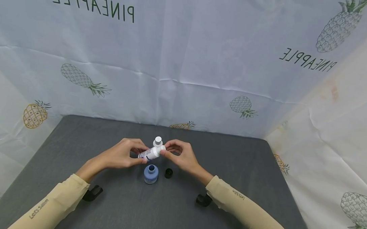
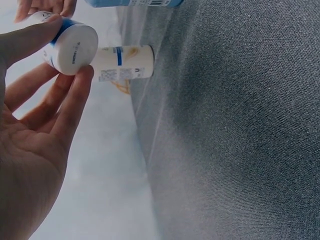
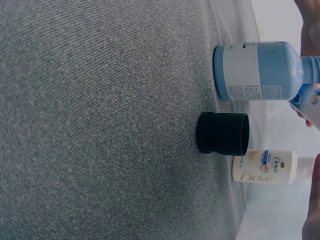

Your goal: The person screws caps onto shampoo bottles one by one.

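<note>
My left hand (image 1: 122, 154) holds a small white bottle (image 1: 151, 154) with a blue band near its base, tilted above the table. In the left wrist view, its thumb and fingers grip the lower end, and the round base (image 2: 78, 49) faces the camera. Thumb and fingers of my right hand (image 1: 182, 156) pinch the white cap (image 1: 162, 148) at the bottle's upper end. Behind it stands a second white bottle (image 3: 265, 167), marked Dove, with a white cap (image 1: 158, 140). A blue bottle (image 1: 151, 176) stands upright with its neck uncovered. Beside it sits a black cap (image 1: 168, 173).
The grey table (image 1: 137, 210) lies beneath the hands. A pale curtain (image 1: 197, 61) printed with pineapples hangs behind and at the sides. Black wrist-worn devices (image 1: 92, 193) show below both forearms, which are in beige sleeves (image 1: 247, 204).
</note>
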Tool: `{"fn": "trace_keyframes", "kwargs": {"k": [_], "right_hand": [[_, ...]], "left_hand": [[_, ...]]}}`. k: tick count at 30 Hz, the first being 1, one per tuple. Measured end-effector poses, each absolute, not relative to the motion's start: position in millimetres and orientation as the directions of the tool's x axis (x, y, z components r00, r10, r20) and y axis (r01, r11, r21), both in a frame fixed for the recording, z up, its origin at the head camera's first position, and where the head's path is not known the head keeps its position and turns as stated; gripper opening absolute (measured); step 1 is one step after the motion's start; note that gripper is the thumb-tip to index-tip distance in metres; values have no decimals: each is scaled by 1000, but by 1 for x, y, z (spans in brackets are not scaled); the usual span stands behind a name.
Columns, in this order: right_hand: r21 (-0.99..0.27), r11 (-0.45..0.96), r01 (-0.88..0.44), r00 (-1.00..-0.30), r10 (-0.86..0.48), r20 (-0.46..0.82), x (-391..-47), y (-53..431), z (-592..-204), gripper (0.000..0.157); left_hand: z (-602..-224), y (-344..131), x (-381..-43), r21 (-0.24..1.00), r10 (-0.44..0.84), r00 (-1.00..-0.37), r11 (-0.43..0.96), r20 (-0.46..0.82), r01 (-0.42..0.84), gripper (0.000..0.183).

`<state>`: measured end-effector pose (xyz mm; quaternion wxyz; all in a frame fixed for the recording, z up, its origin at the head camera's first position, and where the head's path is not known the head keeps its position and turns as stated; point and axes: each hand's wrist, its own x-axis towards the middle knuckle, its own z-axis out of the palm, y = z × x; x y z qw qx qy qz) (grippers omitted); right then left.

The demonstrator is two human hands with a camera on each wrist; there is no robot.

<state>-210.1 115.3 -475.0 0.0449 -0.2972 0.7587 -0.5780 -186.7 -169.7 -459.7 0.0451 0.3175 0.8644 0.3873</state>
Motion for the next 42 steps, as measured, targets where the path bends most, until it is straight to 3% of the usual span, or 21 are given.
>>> {"fn": "trace_keyframes", "kwargs": {"k": [8, 15, 19, 30, 42], "right_hand": [[-899, 132, -418, -783, -554, 283, -209, 117, -471, 29], [-857, 14, -515, -617, -700, 359, -219, 124, -462, 42], [-849, 6, -528, -577, -736, 354, -223, 125, -460, 41], [-866, 49, -498, -635, -700, 325, -221, 123, -460, 34], [-914, 127, -384, -785, -566, 251, -215, 115, -471, 26]], "left_hand": [[-462, -172, -186, 702, 582, -790, 480, 194, 526, 31], [-460, -173, -185, 707, 586, -789, 479, 184, 520, 31], [-460, -175, -185, 708, 588, -788, 479, 180, 519, 31], [-458, -175, -185, 709, 589, -790, 485, 167, 511, 33], [-459, -171, -185, 705, 573, -799, 490, 183, 513, 32]]}}
